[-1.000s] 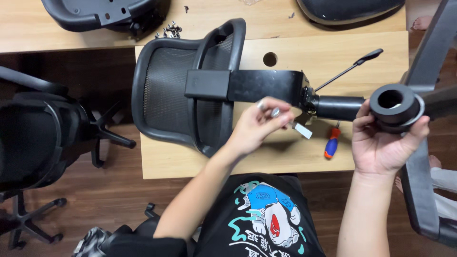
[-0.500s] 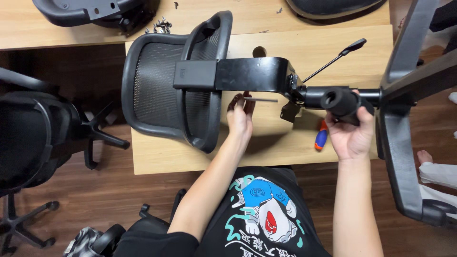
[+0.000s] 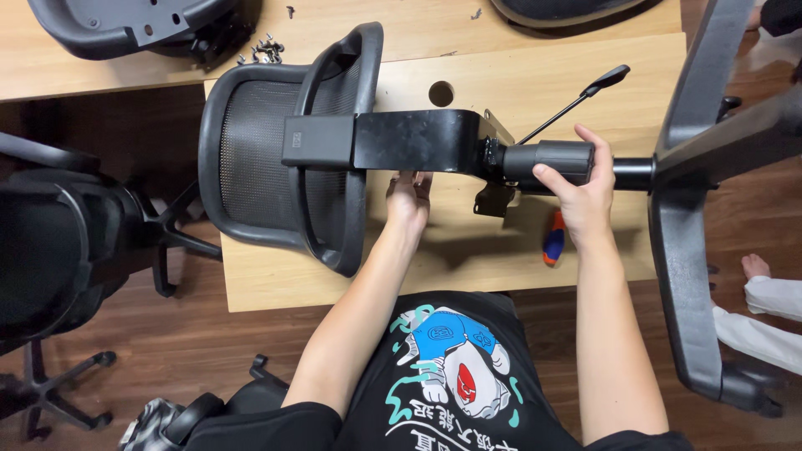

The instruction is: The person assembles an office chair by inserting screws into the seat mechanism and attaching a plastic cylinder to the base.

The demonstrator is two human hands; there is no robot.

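Nearest the camera, at the bottom of the frame, was the person's black printed shirt (image 3: 451, 376), with both bare forearms reaching up from it toward a pale wooden board (image 3: 276, 276) laid across the middle.

The left hand (image 3: 409, 199) sat just left of centre, its fingers tucked up under the lower edge of a black metal bracket (image 3: 418, 140); whether they pinched anything there could not be told. The right hand (image 3: 581, 188), right of centre, was clamped around a black cylinder (image 3: 551, 157) that ran sideways out of the bracket's right end. The two hands were apart, on either side of the joint between bracket and cylinder. Just below the right hand, a red-and-blue screwdriver (image 3: 553, 246) lay on the board.

The bracket stretched left into a black mesh chair back (image 3: 251, 159), which stood on edge on the board in the left-centre of the frame. A thin lever (image 3: 576, 100) with a flat black tip angled up to the right from the joint. The cylinder met a black chair base (image 3: 685, 217) whose legs filled the right edge.

Farther up, the board showed a round hole (image 3: 440, 93). In the upper left, a black seat pan (image 3: 125, 25) rested on a table beside a small heap of screws (image 3: 266, 50). Another chair (image 3: 50, 250) stood on the dark floor at the left edge.
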